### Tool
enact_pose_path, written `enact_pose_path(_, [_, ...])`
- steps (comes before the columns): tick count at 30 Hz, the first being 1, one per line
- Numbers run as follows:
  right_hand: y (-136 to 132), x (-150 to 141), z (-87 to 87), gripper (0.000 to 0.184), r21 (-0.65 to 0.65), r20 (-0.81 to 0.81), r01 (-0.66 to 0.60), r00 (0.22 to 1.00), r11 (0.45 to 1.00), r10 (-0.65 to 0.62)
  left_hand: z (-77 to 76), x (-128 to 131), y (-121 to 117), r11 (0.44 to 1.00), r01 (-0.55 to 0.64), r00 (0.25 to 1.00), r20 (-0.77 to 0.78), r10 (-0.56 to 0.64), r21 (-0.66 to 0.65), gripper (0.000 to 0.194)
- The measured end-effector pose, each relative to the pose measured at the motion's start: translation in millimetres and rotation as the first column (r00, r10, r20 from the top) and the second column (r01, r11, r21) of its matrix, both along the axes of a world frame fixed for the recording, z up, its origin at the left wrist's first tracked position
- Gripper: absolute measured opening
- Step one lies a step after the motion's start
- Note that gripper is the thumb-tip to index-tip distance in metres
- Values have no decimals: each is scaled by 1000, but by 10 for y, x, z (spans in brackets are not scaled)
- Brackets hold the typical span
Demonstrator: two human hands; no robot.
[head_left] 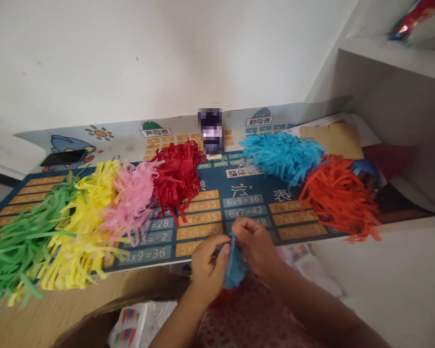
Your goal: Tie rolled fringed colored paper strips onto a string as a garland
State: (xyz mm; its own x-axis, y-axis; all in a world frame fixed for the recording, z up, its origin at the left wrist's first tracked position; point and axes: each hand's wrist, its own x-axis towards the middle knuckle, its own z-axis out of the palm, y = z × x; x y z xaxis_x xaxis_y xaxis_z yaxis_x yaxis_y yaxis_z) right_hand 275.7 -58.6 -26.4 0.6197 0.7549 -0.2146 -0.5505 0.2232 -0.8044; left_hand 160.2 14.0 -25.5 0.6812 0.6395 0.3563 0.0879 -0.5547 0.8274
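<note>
At the mat's (pixel 212 186) near edge, left hand (pixel 205 268) and right hand (pixel 259 249) are pinching a blue tassel (pixel 236 273) between fingers, seemingly unfinished; fluffy bunches (pixel 177 179), apparently done, are lying on the mat.

One dark phone (pixel 65 157) lies on the printed mat (pixel 215 182). One shiny packet (pixel 416 20) sits on the white shelf (pixel 391 57).

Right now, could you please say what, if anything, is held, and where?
The left hand and right hand hold a blue fringed bundle by its narrow upper end.
</note>
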Motion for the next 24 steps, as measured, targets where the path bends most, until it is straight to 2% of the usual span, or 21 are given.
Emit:
enact_pose_path(2, [-2, -6, -10, 27, 3, 71, 21, 997, 1000, -21, 4, 23, -6, 999, -35, 999, -2, 35, 23, 11])
enact_pose_path(5, [-2, -23, -45, 22, 12, 175, 74, 982, 997, -75, -32, 49, -41, 997, -64, 998, -14, 65, 49, 13])
enact_pose_path(8, [-23, -49, -79, 17, 38, 260, 118, 958, 992, -123, -68, 52, -61, 991, -122, 993, -7, 121, -61, 14])
enact_pose_path(9, [-38, -53, -80, 17, 51, 292, 126, 947, 991, -136, -65, 47, -55, 985, -108, 994, -18, 106, -133, 15])
enact_pose_path(11, [-72, -30, -53, 15, 69, 384, 112, 914, 991, -130, -35, 26, -19, 963, -5, 998, -55, -10, -270, 20])
enact_pose_path(13, [-87, 70, 4, 14, 53, 517, 22, 855, 998, -47, 11, -9, 33, 924, 108, 988, -61, -140, -368, 27])
enact_pose_path(15, [-44, 284, 57, 15, -29, 663, -73, 745, 997, 74, 46, -52, 75, 868, 150, 985, -1, -171, -474, 28])
enact_pose_path(17, [78, 613, 68, 16, -193, 795, -41, 579, 980, 181, 58, -85, 88, 768, 179, 984, 92, -156, -615, 24])
enact_pose_path(18, [165, 806, 52, 15, -299, 847, 46, 473, 953, 242, 54, -92, 82, 708, 200, 980, 138, -145, -677, 23])
enact_pose_path(19, [262, 1003, 23, 15, -402, 879, 174, 349, 899, 326, 45, -91, 71, 654, 219, 976, 177, -129, -724, 23])
enact_pose_path(20, [364, 1192, -16, 19, -486, 872, 312, 233, 816, 430, 32, -85, 57, 614, 227, 973, 206, -107, -756, 23])
enact_pose_path(22, [555, 1506, -103, 29, -524, 847, 406, 155, 749, 509, -4, -63, 30, 574, 219, 972, 227, -59, -789, 23])
enact_pose_path(24, [704, 1696, -183, 30, -545, 823, 430, 111, 720, 557, -49, -47, 22, 571, 186, 978, 204, -33, -800, 27])
